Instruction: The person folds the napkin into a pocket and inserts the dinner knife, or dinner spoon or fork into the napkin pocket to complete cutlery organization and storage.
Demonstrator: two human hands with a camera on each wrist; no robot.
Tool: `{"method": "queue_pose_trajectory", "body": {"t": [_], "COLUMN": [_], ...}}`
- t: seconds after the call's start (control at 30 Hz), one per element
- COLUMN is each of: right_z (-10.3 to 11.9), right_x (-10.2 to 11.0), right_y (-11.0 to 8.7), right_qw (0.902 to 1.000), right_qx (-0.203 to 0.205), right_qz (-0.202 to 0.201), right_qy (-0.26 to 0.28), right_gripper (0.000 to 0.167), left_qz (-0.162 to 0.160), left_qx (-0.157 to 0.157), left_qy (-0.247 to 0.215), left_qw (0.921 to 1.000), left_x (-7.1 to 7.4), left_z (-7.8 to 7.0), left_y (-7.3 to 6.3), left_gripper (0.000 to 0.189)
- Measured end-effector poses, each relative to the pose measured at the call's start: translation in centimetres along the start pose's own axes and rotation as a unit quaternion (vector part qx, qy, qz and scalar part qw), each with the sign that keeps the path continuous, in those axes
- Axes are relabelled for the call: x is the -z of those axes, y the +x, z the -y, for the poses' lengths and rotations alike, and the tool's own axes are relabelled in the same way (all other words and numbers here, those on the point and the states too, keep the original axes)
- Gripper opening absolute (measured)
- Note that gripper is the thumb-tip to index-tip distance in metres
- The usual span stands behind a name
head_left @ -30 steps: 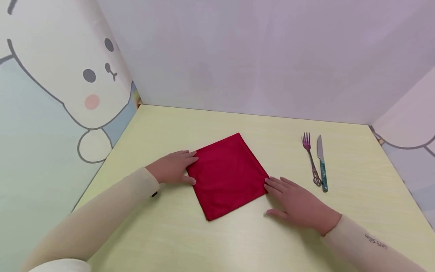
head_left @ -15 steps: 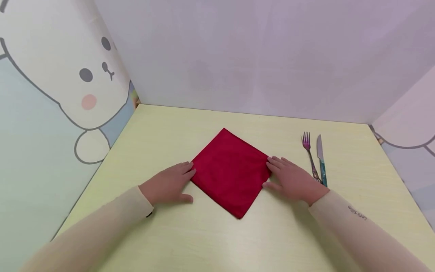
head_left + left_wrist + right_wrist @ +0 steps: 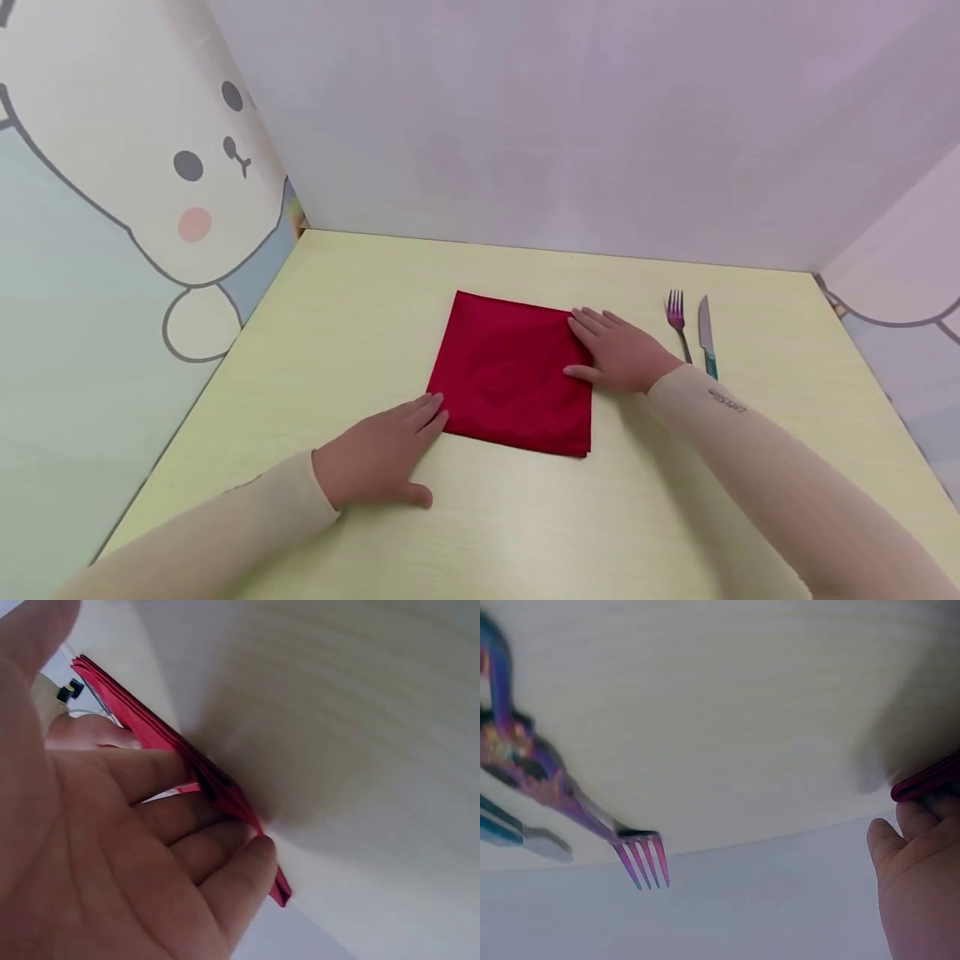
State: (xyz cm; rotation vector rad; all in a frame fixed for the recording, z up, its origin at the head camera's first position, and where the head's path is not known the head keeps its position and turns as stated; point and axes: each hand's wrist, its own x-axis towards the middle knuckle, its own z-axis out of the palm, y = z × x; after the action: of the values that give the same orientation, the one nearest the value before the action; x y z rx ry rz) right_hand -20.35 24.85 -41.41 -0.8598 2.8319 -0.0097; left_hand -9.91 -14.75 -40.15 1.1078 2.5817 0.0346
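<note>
A red cloth napkin [image 3: 510,375], folded into a square of several layers, lies flat on the pale wooden table [image 3: 510,533]. My left hand [image 3: 382,454] touches its near left corner with straight fingers, the thumb spread away over the table. At the opposite side, my right hand [image 3: 618,350] rests its extended fingers on the far right corner, thumb on the cloth. The left wrist view shows the stacked folded edges of the napkin [image 3: 150,727] against the fingertips. In the right wrist view only a dark red corner of the napkin [image 3: 930,776] shows above the fingers.
To the right lie a purple fork [image 3: 677,317] and a table knife [image 3: 707,333] with a teal handle, both partly covered by the right sleeve [image 3: 750,442]. A pale wall [image 3: 570,125] rises behind the table, and a cartoon-printed panel [image 3: 97,333] stands at the left.
The napkin has turned clockwise on the table. My left hand has moved toward me and my right hand away from me, both staying at its edges. The right forearm now covers the cutlery handles.
</note>
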Motion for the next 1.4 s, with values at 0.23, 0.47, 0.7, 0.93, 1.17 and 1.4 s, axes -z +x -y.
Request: {"method": "queue_pose_trajectory", "body": {"t": [0.23,0.47,0.7,0.93,1.17,1.4], "right_z": [-0.9,-0.8,0.9,1.9,0.6,0.9], "right_x": [-0.3,-0.4,-0.3,0.3,0.2,0.4], "right_y": [0.4,-0.1,-1.5,-1.0,-0.6,-1.7], "right_qw": [0.9998,1.0000,0.9990,0.9981,0.9970,0.9951], "right_qx": [0.004,-0.001,-0.043,-0.059,-0.060,-0.072], "right_qz": [0.012,0.005,-0.006,0.005,0.023,0.012], "right_qy": [-0.013,0.004,0.008,0.018,0.044,0.067], "right_gripper": [0.094,0.094,0.092,0.091,0.094,0.096], "left_qz": [-0.019,-0.018,-0.024,-0.031,-0.044,-0.042], "left_qx": [-0.006,-0.005,-0.011,-0.003,-0.004,0.002], "left_qy": [0.014,0.021,0.031,0.024,0.018,0.002], "left_qw": [0.9997,0.9996,0.9992,0.9992,0.9989,0.9991], "left_x": [0.1,0.3,0.3,0.2,0.1,0.1], "left_z": [-0.8,-0.9,-1.2,-1.2,-1.7,-2.1], "left_y": [-0.2,-0.1,-0.4,-0.5,-0.3,-0.5], "left_gripper": [0.098,0.099,0.095,0.092,0.090,0.091]}}
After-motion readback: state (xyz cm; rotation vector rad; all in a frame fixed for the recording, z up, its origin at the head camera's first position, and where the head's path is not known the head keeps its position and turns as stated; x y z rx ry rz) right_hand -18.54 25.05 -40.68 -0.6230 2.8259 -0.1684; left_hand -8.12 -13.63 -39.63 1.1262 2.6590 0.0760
